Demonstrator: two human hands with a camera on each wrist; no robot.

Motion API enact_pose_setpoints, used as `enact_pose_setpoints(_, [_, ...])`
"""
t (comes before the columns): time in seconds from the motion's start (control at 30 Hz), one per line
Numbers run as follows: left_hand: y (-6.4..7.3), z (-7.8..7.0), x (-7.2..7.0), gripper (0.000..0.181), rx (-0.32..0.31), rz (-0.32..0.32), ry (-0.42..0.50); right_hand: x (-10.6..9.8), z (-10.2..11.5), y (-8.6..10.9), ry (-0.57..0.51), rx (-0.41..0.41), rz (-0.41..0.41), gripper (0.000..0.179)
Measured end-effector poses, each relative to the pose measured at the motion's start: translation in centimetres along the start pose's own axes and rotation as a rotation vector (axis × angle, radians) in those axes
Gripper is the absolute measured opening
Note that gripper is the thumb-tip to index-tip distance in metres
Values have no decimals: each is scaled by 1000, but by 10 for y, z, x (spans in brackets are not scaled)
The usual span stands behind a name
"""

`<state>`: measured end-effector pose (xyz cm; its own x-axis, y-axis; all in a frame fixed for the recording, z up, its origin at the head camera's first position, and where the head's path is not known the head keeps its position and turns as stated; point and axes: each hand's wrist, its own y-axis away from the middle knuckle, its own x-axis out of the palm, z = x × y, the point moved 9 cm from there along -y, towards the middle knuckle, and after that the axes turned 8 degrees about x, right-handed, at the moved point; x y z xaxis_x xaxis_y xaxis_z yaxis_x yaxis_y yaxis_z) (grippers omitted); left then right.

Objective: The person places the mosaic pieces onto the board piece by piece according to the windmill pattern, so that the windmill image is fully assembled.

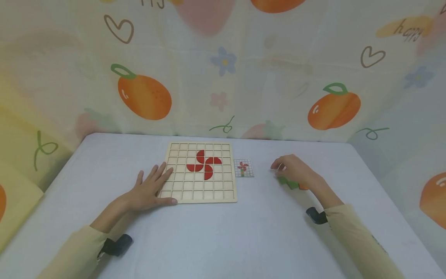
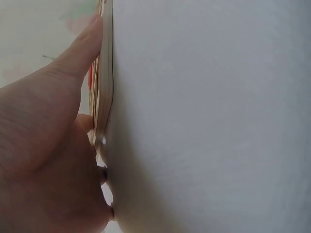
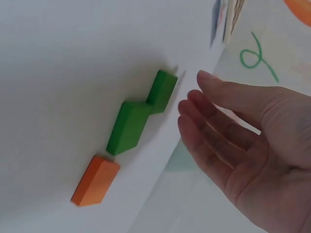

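Your desk (image 1: 209,240) carries a wooden grid board (image 1: 218,185) near its far edge, slightly left of the middle. Your left hand (image 1: 148,192) is spread along the board's left edge, fingers resting over that edge and thumb at the near-left corner. Red pieces (image 1: 195,167) sit in the board's cells, arranged as a four-bladed pinwheel between the middle and the far edge. A pattern card (image 1: 244,168), printed with a red pinwheel on a stem, lies just beside the board's right edge.

Your right hand (image 1: 294,169) hovers toward the desk's right edge, fingers loosely bent, thumb apart from the fingertips. Beneath it, an orange block (image 3: 96,181) and two green blocks (image 3: 129,127) lie in a slanting row on the desk, the orange at one end. The green pair appear to touch at a corner, though the right wrist view does not settle this.
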<state>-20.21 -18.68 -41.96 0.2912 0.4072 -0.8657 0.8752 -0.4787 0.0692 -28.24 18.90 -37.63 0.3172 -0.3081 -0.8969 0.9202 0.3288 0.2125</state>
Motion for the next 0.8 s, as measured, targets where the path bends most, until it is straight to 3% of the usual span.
enact_pose_setpoints(0.13, [0, 0, 0, 107, 0, -2, -4, 2, -10, 4, 8, 26, 34, 20])
enact_pose_setpoints(0.43, [0, 1, 1, 108, -5, -2, -5, 3, -20, 11, 2, -23, 45, 24])
enact_pose_setpoints(0.8, [0, 2, 1, 108, -4, -3, -10, 7, -34, 11, -73, -10, 67, 24])
